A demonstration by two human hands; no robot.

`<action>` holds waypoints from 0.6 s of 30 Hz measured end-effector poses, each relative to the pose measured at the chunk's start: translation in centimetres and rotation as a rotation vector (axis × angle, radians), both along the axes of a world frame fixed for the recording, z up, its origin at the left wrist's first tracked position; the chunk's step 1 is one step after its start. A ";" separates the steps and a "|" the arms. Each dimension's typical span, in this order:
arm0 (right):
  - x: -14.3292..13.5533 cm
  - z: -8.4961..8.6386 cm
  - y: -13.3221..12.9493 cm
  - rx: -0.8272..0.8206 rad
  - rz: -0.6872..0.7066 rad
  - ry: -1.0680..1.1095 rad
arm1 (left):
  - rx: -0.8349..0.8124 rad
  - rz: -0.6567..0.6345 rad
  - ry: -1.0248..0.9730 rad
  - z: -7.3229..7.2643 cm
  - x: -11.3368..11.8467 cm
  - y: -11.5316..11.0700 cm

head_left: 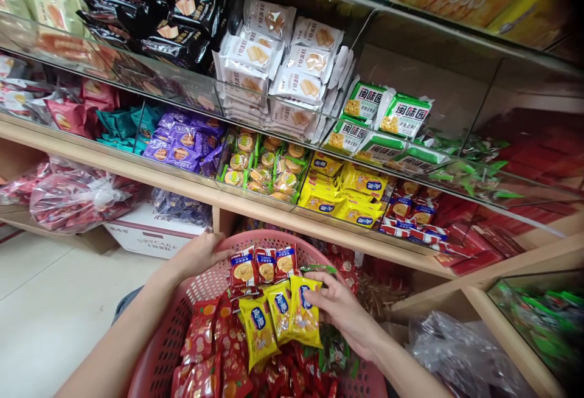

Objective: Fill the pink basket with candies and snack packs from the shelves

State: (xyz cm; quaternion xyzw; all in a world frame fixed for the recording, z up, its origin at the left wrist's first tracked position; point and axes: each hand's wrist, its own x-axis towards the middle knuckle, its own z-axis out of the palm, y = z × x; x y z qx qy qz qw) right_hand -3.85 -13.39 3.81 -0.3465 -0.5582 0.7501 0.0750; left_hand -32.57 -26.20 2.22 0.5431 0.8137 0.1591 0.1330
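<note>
A pink perforated plastic basket full of packaged snacks stands in front of me. My left hand is closed on its far-left rim, with fingertips just inside. Across the basket, my right hand has its fingers closed on the right-hand yellow snack packet. Two more yellow packets lie beside it. Behind them sit red-and-blue biscuit packets. Red snack packets fill the left and bottom, and some green-edged packets show under my right hand.
Glass-fronted shelves ahead hold white cake packets, green-and-white packets, purple packets and yellow packets. Below are a white carton and a tied plastic bag. A clear plastic bag lies at right.
</note>
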 end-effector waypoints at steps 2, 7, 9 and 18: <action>-0.2 -1.0 -0.1 0.122 0.052 -0.023 | 0.001 0.001 -0.005 0.0 0.0 0.0; -1.4 -2.9 -0.1 0.461 0.146 -0.099 | -0.010 -0.006 0.022 0.2 0.2 0.0; -2.0 -3.1 -0.1 0.486 0.162 -0.099 | -0.013 -0.006 0.024 0.2 0.2 0.0; -2.4 -3.0 -0.4 0.846 0.164 -0.233 | -0.015 -0.018 0.035 0.1 0.0 0.0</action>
